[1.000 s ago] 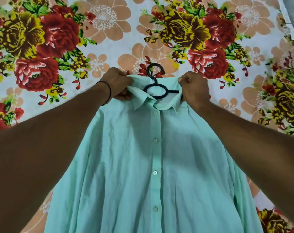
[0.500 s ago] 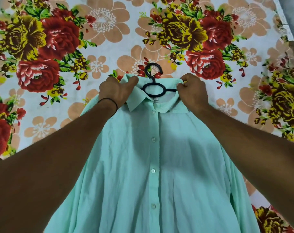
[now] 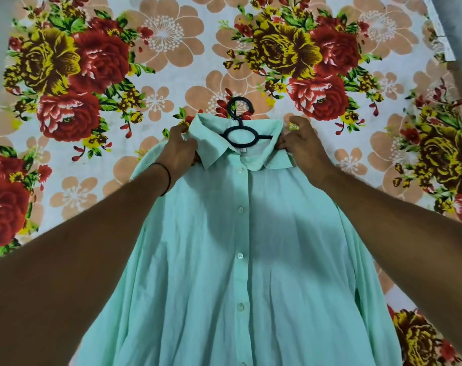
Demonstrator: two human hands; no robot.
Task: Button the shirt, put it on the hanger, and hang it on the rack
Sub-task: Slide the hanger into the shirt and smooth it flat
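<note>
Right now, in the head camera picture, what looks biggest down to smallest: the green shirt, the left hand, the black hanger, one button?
1. shirt, by far.
2. left hand and the showing part of the hanger: about alike, so no ranking; the rest hides inside the shirt.
3. button.

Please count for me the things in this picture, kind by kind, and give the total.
mint-green shirt: 1
black hanger: 1
hands: 2 (left hand, right hand)
black wristband: 1
floral bedsheet: 1
Total: 6
</note>
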